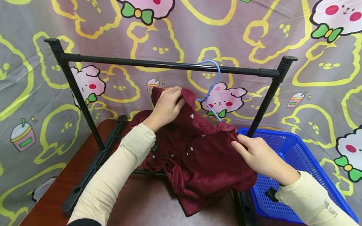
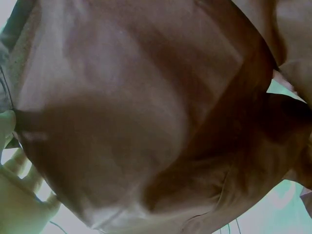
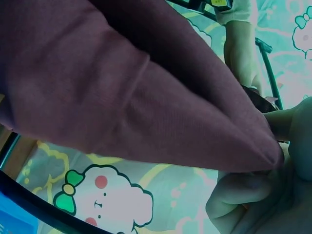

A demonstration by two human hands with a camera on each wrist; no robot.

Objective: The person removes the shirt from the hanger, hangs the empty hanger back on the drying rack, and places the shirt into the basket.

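Observation:
A dark red buttoned shirt [image 1: 215,157] hangs bunched below the black bar, its front with white buttons toward me. The hook of a blue hanger [image 1: 219,77] loops over the bar, and one sloping arm runs down into the shirt's neck; the rest is hidden by cloth. My left hand [image 1: 167,107] grips the shirt near its collar, on the left. At the right shoulder, my right hand [image 1: 261,153] pinches the cloth between thumb and fingers. In the right wrist view, the fabric [image 3: 122,97] stretches to a point held in that hand.
The black garment rack [image 1: 140,63] stands on a reddish-brown table [image 1: 149,205], its feet running toward me on both sides. A blue plastic basket [image 1: 327,179] sits at the right, beside the rack's right post. Behind everything hangs a patterned curtain [image 1: 180,39].

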